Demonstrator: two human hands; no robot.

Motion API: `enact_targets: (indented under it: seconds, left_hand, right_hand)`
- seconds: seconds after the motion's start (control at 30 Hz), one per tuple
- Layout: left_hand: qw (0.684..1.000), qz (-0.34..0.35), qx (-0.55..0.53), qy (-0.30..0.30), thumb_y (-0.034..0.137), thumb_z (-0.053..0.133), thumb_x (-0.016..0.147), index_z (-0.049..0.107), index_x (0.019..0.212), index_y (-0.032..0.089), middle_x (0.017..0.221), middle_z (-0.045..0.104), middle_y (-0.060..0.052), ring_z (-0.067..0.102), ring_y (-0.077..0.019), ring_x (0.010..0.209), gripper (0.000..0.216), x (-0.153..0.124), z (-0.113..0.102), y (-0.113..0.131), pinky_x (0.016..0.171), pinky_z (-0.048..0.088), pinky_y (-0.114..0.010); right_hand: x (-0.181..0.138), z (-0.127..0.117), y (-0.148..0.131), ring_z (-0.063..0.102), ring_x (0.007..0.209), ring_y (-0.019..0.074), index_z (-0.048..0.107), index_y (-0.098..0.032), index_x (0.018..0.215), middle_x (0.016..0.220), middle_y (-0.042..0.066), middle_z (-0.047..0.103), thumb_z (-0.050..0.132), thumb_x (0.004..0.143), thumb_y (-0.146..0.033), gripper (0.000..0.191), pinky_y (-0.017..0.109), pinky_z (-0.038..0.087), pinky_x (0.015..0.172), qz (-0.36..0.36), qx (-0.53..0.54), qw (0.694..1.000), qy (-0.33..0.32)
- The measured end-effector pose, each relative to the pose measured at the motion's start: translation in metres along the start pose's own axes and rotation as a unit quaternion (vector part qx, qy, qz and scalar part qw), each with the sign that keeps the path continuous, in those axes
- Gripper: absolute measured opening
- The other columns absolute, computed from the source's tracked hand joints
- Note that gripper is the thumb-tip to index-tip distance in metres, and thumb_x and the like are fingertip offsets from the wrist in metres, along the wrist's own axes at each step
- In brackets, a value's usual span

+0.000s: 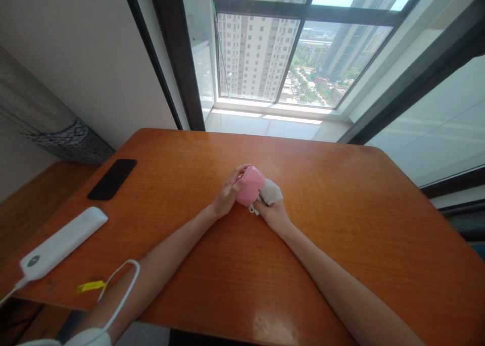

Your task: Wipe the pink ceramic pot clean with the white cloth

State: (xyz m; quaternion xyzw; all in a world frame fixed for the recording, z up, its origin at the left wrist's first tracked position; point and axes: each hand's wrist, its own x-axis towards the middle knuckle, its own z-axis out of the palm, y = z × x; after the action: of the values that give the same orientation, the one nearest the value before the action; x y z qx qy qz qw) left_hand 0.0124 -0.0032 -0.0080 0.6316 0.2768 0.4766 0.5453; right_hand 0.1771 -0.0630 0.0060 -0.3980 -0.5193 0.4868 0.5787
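Observation:
Over the middle of the wooden table (pixel 322 235), both hands meet around a small pink object (pixel 251 183) with a smooth, faceted surface. My left hand (pixel 229 190) grips it from the left, fingers curled over its edge. From the right, my right hand (pixel 275 215) is closed on a whitish cloth-like piece (pixel 273 191) that touches the pink object's right side. A thin dark part (pixel 262 199) shows between the two; its kind is unclear. Below the pink object hangs a small white loop (pixel 251 209). The right fingertips are mostly hidden.
At the table's left lie a black phone (pixel 112 179) and a long white power strip (pixel 64 242) with its cord. A white cable (pixel 131 280) with a yellow tag (pixel 90 286) loops by my left forearm. Beyond the far edge is a window (pixel 261 58).

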Motion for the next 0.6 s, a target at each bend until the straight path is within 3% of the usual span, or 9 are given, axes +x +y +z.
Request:
enact_targets:
  seconds: [0.23, 0.43, 0.6]
  left_hand:
    - [1.0, 0.003, 0.014, 0.011, 0.07, 0.047, 0.107, 0.06, 0.152, 0.023, 0.152, 0.066, -0.011, 0.059, -0.033, 0.139, 0.067, -0.001, -0.002, -0.003, 0.121, 0.045, -0.043]
    - [1.0, -0.001, -0.011, 0.005, 0.069, 0.042, 0.109, 0.059, 0.153, 0.023, 0.147, 0.069, -0.01, 0.063, -0.0323, 0.133, 0.066, -0.002, -0.003, -0.01, 0.12, 0.047, -0.045]
    - [0.999, -0.01, -0.028, 0.013, 0.072, 0.041, 0.107, 0.06, 0.15, 0.021, 0.142, 0.072, -0.012, 0.067, -0.0318, 0.126, 0.069, -0.002, -0.003, -0.01, 0.115, 0.051, -0.046]
  right_hand:
    - [-0.005, -0.004, 0.009, 0.057, 0.067, 0.0169, 0.074, -0.025, 0.097, 0.076, -0.002, 0.067, 0.078, 0.088, -0.02, 0.012, 0.031, 0.053, 0.066, -0.036, -0.102, 0.994, 0.003]
    - [-0.005, -0.011, 0.012, 0.065, 0.084, 0.023, 0.075, -0.028, 0.093, 0.1, 0.005, 0.071, 0.073, 0.088, -0.015, 0.014, 0.037, 0.058, 0.08, -0.143, -0.212, 0.967, -0.017]
    - [-0.004, -0.016, 0.009, 0.067, 0.09, 0.0255, 0.077, -0.029, 0.093, 0.105, 0.008, 0.069, 0.07, 0.086, -0.012, 0.02, 0.038, 0.06, 0.08, -0.168, -0.261, 0.949, -0.055]
